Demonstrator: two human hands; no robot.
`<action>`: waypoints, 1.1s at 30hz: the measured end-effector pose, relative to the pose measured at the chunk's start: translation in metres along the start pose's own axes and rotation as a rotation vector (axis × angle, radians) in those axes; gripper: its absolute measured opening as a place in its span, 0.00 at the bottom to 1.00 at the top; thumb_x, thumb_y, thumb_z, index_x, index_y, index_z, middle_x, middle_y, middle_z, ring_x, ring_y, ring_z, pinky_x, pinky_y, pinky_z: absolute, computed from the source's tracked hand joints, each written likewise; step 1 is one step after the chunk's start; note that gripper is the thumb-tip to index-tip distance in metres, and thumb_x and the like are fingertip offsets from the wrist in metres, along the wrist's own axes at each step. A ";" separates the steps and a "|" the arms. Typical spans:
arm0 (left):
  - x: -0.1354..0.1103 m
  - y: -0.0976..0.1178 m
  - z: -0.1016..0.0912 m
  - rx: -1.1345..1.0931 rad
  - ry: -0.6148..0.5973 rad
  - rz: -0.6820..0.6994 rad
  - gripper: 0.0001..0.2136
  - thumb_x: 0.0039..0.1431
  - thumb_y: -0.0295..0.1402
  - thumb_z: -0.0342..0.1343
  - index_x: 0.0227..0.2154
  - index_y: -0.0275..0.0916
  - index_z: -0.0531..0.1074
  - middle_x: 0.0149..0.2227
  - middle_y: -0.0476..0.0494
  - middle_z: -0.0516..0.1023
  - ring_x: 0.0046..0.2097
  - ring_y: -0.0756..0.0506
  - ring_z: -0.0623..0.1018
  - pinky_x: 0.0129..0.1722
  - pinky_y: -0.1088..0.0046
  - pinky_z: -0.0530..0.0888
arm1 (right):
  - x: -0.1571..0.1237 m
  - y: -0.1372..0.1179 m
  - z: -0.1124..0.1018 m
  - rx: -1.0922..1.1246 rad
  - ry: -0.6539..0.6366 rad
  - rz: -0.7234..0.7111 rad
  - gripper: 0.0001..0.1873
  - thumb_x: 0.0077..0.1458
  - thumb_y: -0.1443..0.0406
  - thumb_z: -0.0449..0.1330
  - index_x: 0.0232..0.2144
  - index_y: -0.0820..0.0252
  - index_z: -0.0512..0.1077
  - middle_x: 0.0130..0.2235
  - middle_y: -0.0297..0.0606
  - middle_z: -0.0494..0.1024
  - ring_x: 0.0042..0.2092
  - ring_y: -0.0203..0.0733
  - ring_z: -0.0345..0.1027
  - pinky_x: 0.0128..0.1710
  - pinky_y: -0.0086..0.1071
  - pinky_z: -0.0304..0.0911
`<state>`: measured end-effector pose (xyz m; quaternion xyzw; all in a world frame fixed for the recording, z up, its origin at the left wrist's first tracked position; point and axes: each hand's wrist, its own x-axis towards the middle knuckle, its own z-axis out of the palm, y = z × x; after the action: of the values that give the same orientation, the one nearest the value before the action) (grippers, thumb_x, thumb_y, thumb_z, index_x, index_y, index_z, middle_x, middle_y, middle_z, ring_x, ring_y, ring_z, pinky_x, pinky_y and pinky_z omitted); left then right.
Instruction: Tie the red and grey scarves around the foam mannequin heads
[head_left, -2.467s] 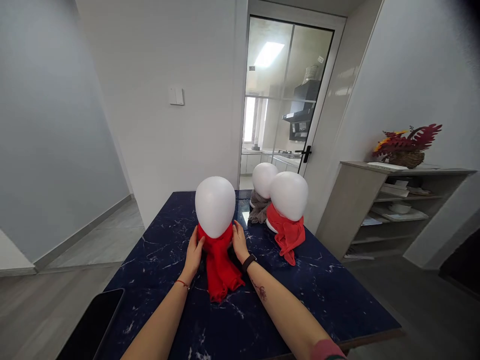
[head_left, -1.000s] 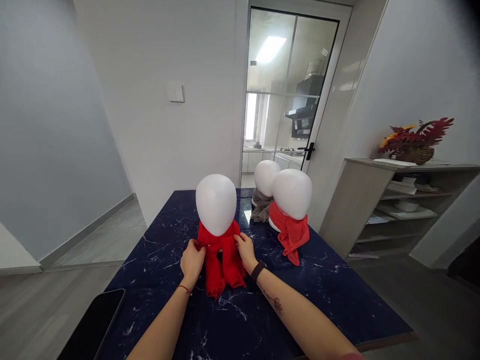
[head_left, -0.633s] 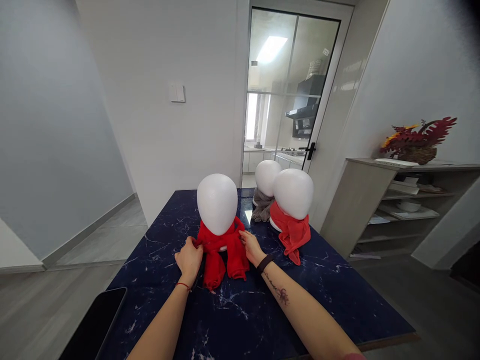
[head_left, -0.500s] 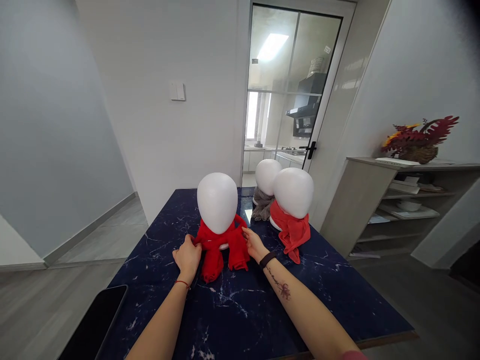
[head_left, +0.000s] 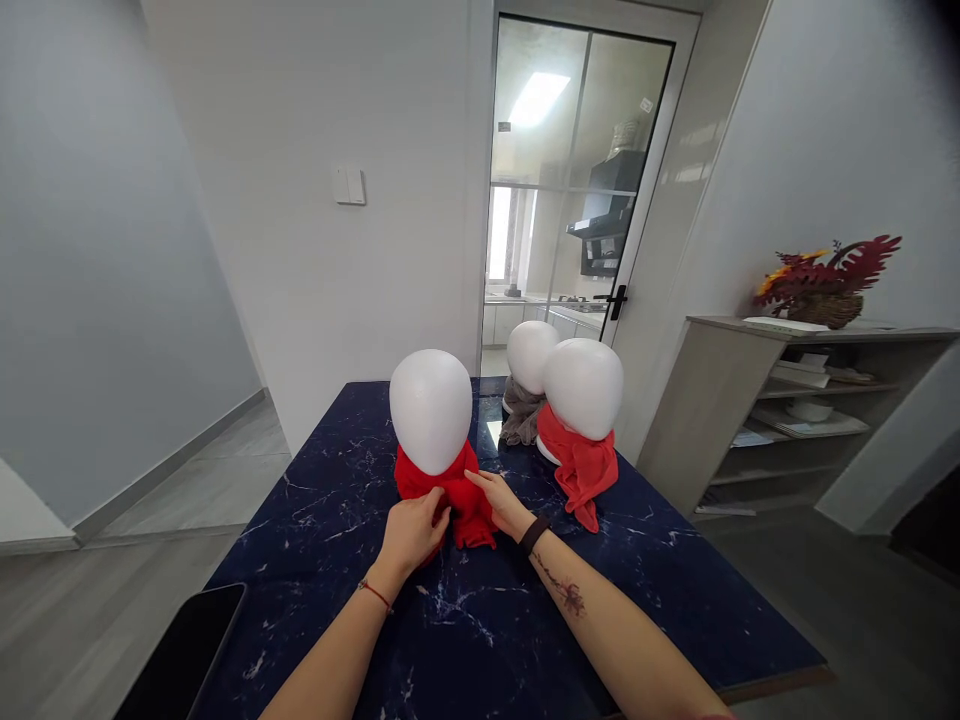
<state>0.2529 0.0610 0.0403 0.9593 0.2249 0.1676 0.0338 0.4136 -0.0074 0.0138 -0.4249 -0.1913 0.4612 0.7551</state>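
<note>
A white foam mannequin head (head_left: 430,408) stands on the dark blue marble table (head_left: 480,620) with a red scarf (head_left: 459,495) wrapped round its neck. My left hand (head_left: 411,533) is closed on the scarf's front left end, just below the head. My right hand (head_left: 504,502) pinches the scarf's right end, fingers pressed into the cloth. Both scarf ends hang bunched between my two hands.
Behind and to the right stand a second white head with a red scarf (head_left: 577,462) and a third with a grey scarf (head_left: 519,418). A black phone (head_left: 184,655) lies at the table's near left corner. An open shelf unit (head_left: 787,410) with a flower basket (head_left: 823,280) is on the right.
My left hand has moved right, across the front of the scarf, bringing its end toward the middle. The spread ends have gathered together; my right hand has stayed at the right end.
</note>
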 end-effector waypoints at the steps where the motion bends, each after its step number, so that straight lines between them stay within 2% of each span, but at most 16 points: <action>1: 0.001 -0.001 0.001 0.016 -0.023 -0.036 0.12 0.61 0.39 0.44 0.43 0.41 0.66 0.31 0.46 0.79 0.34 0.45 0.77 0.31 0.71 0.63 | 0.000 0.000 0.000 0.007 0.003 -0.005 0.13 0.38 0.62 0.69 0.29 0.63 0.75 0.31 0.39 0.80 0.34 0.42 0.75 0.37 0.33 0.68; 5: 0.004 -0.009 0.004 0.085 -0.104 -0.176 0.13 0.58 0.40 0.48 0.43 0.39 0.66 0.34 0.41 0.80 0.36 0.42 0.78 0.31 0.71 0.65 | 0.002 0.001 -0.001 0.058 0.029 -0.041 0.12 0.40 0.64 0.68 0.31 0.60 0.74 0.34 0.37 0.81 0.36 0.41 0.75 0.40 0.32 0.68; 10: 0.006 -0.026 0.000 0.062 -0.132 -0.199 0.15 0.57 0.45 0.49 0.38 0.40 0.70 0.35 0.39 0.79 0.37 0.41 0.78 0.32 0.70 0.66 | 0.009 -0.001 -0.008 0.121 0.110 -0.043 0.10 0.43 0.66 0.65 0.32 0.59 0.74 0.33 0.36 0.80 0.34 0.38 0.74 0.37 0.32 0.69; 14: 0.006 -0.040 -0.008 -0.013 -0.097 -0.258 0.23 0.57 0.54 0.42 0.28 0.40 0.72 0.31 0.40 0.79 0.35 0.40 0.78 0.30 0.70 0.65 | 0.017 -0.003 -0.016 0.153 0.177 -0.063 0.10 0.44 0.65 0.65 0.33 0.57 0.72 0.28 0.31 0.78 0.28 0.36 0.72 0.29 0.29 0.67; 17: 0.006 -0.049 -0.012 -0.059 -0.083 -0.327 0.26 0.61 0.51 0.35 0.23 0.41 0.72 0.29 0.41 0.79 0.36 0.41 0.78 0.31 0.70 0.64 | 0.021 -0.004 -0.020 0.173 0.186 -0.080 0.12 0.44 0.63 0.65 0.34 0.56 0.72 0.26 0.29 0.77 0.26 0.34 0.70 0.27 0.28 0.66; 21: 0.006 -0.063 -0.012 -0.022 -0.046 -0.473 0.22 0.61 0.43 0.37 0.26 0.41 0.74 0.33 0.38 0.80 0.37 0.40 0.78 0.30 0.70 0.63 | 0.022 -0.008 -0.024 0.189 0.172 -0.123 0.12 0.44 0.63 0.65 0.34 0.56 0.71 0.26 0.29 0.76 0.27 0.34 0.69 0.29 0.27 0.65; 25: 0.006 -0.070 -0.010 0.020 0.020 -0.570 0.22 0.61 0.43 0.36 0.28 0.40 0.73 0.33 0.35 0.80 0.36 0.39 0.78 0.29 0.69 0.63 | 0.024 -0.013 -0.026 0.187 0.163 -0.148 0.12 0.44 0.64 0.66 0.34 0.57 0.72 0.28 0.30 0.76 0.27 0.33 0.69 0.29 0.27 0.66; 29: 0.006 -0.060 -0.012 0.025 0.033 -0.494 0.20 0.61 0.44 0.38 0.28 0.41 0.72 0.31 0.39 0.80 0.35 0.42 0.78 0.29 0.71 0.62 | 0.019 -0.014 -0.020 0.176 0.117 -0.118 0.13 0.43 0.62 0.67 0.33 0.56 0.72 0.29 0.29 0.77 0.28 0.32 0.70 0.32 0.27 0.66; 31: 0.005 -0.050 -0.015 0.054 0.024 -0.433 0.20 0.61 0.45 0.38 0.29 0.40 0.73 0.31 0.40 0.80 0.35 0.43 0.78 0.29 0.72 0.62 | 0.013 -0.013 -0.013 0.154 0.062 -0.057 0.14 0.42 0.61 0.68 0.32 0.58 0.73 0.30 0.32 0.78 0.30 0.34 0.72 0.34 0.28 0.68; 33: 0.003 -0.038 -0.017 0.066 0.002 -0.315 0.21 0.62 0.44 0.38 0.27 0.40 0.73 0.29 0.41 0.79 0.33 0.44 0.78 0.30 0.72 0.62 | 0.005 -0.012 -0.008 0.110 -0.013 0.028 0.14 0.43 0.60 0.68 0.32 0.61 0.74 0.32 0.37 0.79 0.32 0.37 0.74 0.35 0.31 0.69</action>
<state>0.2339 0.0965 0.0515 0.9126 0.3780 0.1535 0.0278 0.4279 -0.0091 0.0186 -0.3822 -0.1645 0.4846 0.7694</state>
